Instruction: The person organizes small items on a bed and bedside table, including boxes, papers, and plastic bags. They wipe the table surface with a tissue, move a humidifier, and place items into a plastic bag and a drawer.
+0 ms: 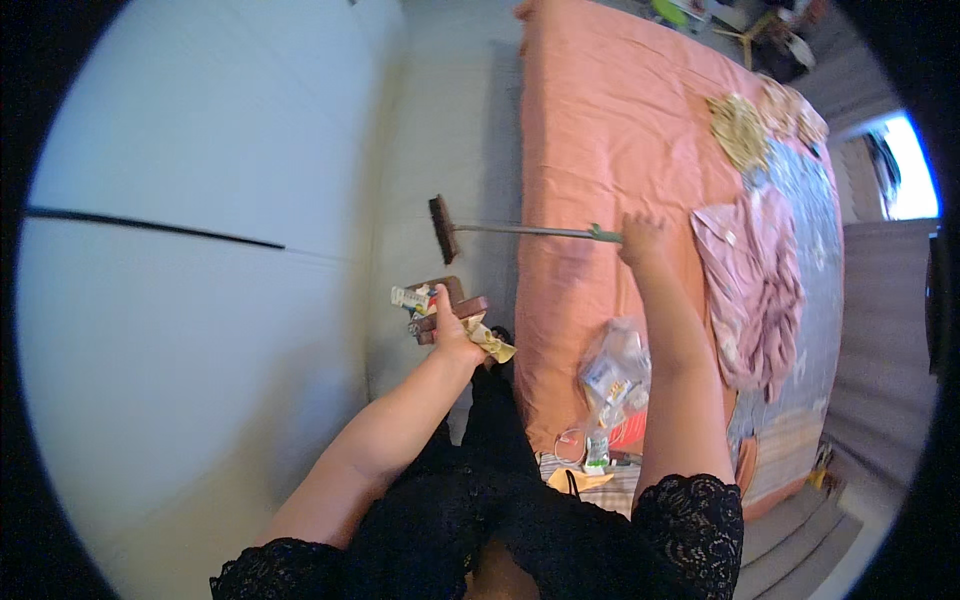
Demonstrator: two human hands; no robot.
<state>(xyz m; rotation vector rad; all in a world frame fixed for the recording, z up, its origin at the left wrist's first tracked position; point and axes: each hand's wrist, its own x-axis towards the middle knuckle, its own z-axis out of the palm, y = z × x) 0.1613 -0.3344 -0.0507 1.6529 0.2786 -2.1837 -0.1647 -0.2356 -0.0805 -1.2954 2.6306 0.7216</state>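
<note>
My right hand is closed around the upper end of a broom, beside a green part of its handle. The grey handle stretches left over the bed's edge. Dark bristles on the broom head are near the floor between the bed and the pale wall. My left hand grips a bunch of packaging: a reddish-brown flat box, a white printed carton and a crumpled beige wrapper. A brown flat piece shows just beyond them; whether it is held I cannot tell.
A bed with an orange-pink cover stands to the right. On it are a pink garment, a yellowish cloth and a clear plastic bag with things inside. A pale wall rises on the left.
</note>
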